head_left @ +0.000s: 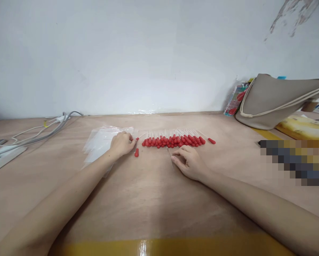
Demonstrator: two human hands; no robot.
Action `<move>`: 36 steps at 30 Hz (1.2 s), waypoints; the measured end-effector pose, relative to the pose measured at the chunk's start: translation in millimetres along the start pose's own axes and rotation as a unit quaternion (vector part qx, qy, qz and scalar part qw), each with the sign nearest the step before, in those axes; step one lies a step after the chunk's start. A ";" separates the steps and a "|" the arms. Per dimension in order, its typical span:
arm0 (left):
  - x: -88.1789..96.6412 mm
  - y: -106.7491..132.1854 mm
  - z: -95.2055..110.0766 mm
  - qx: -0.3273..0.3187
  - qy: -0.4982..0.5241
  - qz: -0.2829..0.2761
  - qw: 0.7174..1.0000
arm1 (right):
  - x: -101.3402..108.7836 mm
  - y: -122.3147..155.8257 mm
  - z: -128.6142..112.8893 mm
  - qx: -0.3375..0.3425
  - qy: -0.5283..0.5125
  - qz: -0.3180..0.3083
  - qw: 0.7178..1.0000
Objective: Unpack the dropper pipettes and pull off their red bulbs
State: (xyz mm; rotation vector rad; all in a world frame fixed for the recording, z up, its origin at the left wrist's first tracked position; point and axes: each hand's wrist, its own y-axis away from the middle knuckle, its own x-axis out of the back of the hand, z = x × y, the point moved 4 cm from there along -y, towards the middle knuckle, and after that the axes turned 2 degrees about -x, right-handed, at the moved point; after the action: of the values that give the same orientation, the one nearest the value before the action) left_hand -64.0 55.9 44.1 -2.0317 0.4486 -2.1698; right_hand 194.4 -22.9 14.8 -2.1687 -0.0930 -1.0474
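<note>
My left hand (123, 143) rests at the right side of a stack of clear plastic bags (98, 140), fingers drawn together. At its fingertips is a dropper with a red bulb (136, 153), its thin stem running up under the fingers. Another red bulb shows just behind the fingertips, partly covered. My right hand (187, 160) lies on the table with curled fingers, thumb near the index finger. A thin clear piece (170, 158), perhaps a tube or film edge, stands at its fingertips. Beyond both hands is a row of red-bulbed droppers (172, 141), clear stems pointing to the wall.
One dropper (212, 141) lies apart at the row's right end. Cables (52, 128) and a white device (7, 158) are at the left. A grey bag (277, 101), a colourful package (235, 99) and a yellow packet (303, 126) stand at the right.
</note>
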 end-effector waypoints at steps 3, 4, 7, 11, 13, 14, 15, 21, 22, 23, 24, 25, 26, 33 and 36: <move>9.8 7.1 0.9 0.004 0.001 0.059 0.998 | 5.0 0.5 3.8 0.012 0.007 0.028 1.000; 14.4 12.4 3.1 -0.009 0.009 0.088 0.996 | 6.8 0.8 4.4 0.018 0.010 0.037 0.999; 23.8 37.0 20.3 -0.116 0.054 0.146 0.981 | 13.2 2.4 3.8 0.043 0.020 0.080 0.996; 17.9 74.8 55.9 -0.277 0.117 0.099 0.949 | 16.9 4.7 -0.6 0.109 0.044 0.102 0.988; 14.3 85.7 68.8 -0.302 0.151 0.095 0.936 | 13.5 5.3 -3.2 0.149 0.055 0.066 0.985; 13.1 88.4 73.2 -0.308 0.165 0.100 0.932 | 11.0 5.4 -4.3 0.165 0.058 0.042 0.984; 12.3 89.6 76.3 -0.313 0.176 0.107 0.927 | 8.5 5.4 -5.2 0.178 0.060 0.020 0.982; 12.6 87.6 78.6 -0.344 0.190 0.141 0.909 | -3.0 1.8 -8.0 0.189 0.044 -0.032 0.980; 12.9 87.8 78.3 -0.345 0.190 0.143 0.908 | -4.7 1.5 -8.0 0.189 0.035 -0.031 0.981; 13.0 88.0 78.3 -0.345 0.190 0.140 0.909 | -6.7 1.5 -7.7 0.190 0.024 -0.032 0.981; 12.9 88.0 78.7 -0.341 0.193 0.136 0.910 | -8.6 1.6 -7.2 0.191 0.012 -0.033 0.981; 12.6 87.9 79.6 -0.338 0.198 0.129 0.911 | -10.1 1.9 -6.8 0.192 -0.001 -0.033 0.981; 11.9 87.5 81.2 -0.336 0.203 0.120 0.912 | -11.3 2.2 -6.4 0.194 -0.013 -0.033 0.980; 3.4 84.8 97.1 -0.376 0.222 0.103 0.894 | -13.6 2.6 -11.1 0.213 -0.025 -0.050 0.975; 1.2 85.2 97.7 -0.384 0.217 0.106 0.891 | -14.2 4.0 -11.2 0.224 -0.025 -0.038 0.974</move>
State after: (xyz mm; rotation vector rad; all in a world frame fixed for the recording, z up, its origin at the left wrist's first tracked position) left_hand 24.0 -37.1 23.7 -1.5882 1.7324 -2.5297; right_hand 179.0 -29.6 7.2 -1.7906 -0.3998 -0.9099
